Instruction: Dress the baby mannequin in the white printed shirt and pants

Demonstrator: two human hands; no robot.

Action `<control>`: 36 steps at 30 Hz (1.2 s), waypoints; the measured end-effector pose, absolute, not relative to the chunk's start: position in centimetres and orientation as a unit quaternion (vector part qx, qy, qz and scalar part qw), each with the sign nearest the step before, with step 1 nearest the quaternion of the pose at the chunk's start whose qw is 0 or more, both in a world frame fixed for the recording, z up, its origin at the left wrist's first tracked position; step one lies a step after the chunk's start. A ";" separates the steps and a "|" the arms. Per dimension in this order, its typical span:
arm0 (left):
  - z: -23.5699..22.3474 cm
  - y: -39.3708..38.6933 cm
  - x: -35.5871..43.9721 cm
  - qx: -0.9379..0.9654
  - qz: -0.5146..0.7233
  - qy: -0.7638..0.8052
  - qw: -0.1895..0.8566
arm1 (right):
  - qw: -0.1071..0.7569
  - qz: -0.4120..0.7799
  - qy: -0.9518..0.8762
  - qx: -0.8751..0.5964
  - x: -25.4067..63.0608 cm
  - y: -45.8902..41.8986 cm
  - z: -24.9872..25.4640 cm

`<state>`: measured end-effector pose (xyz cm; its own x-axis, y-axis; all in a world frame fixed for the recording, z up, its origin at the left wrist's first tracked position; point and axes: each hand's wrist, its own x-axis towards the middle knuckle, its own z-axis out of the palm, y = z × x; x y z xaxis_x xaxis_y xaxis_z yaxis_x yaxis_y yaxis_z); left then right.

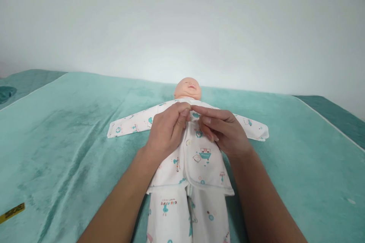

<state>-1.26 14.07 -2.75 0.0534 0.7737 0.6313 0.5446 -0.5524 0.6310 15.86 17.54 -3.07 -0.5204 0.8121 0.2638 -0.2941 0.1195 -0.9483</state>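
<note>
A baby doll [188, 88] lies on its back, head away from me, dressed in a white printed jacket [203, 167] and matching trousers [168, 216]. Its sleeves stretch out to both sides. At the upper front edge of the jacket, my left hand [169, 127] is closed in a pinch on the cloth. My right hand [224, 127] meets it there, forefinger stretched to the left fingertips and thumb bent in. Whatever lies between the fingertips is hidden. Below the hands a pale round button [188, 142] shows on the jacket's front edge.
A green plush blanket [71, 152] spreads under the doll, with a long crease at the left. Behind it rises a white wall [182, 26]. A yellow label with dark marks [11, 212] lies at the lower left. Darker green cloth [339, 117] shows at the right side.
</note>
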 end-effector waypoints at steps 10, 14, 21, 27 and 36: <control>-3.2 14.6 -1.4 0.714 0.547 0.427 0.092 | 0.438 0.637 -0.608 -0.183 15.8 17.7 -3.3; -3.3 14.6 -1.6 0.712 0.545 0.431 0.099 | 0.435 0.631 -0.614 -0.187 15.8 17.7 -3.3; -2.9 14.4 -1.7 0.705 0.533 0.462 0.073 | 0.424 0.578 -0.649 -0.254 15.3 17.1 -3.1; -3.2 14.8 -2.0 0.648 0.578 0.486 0.101 | 0.440 0.365 -0.767 -0.291 13.9 16.3 -3.1; -3.1 14.8 -1.6 0.659 0.587 0.443 0.159 | 0.454 0.494 -0.685 -0.285 14.2 16.4 -2.7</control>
<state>-1.59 14.77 -3.06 -0.0820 0.7697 0.6331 0.3968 -0.5575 0.7292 14.19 16.39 -2.65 -0.4262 0.8384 0.3397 -0.0577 0.3495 -0.9351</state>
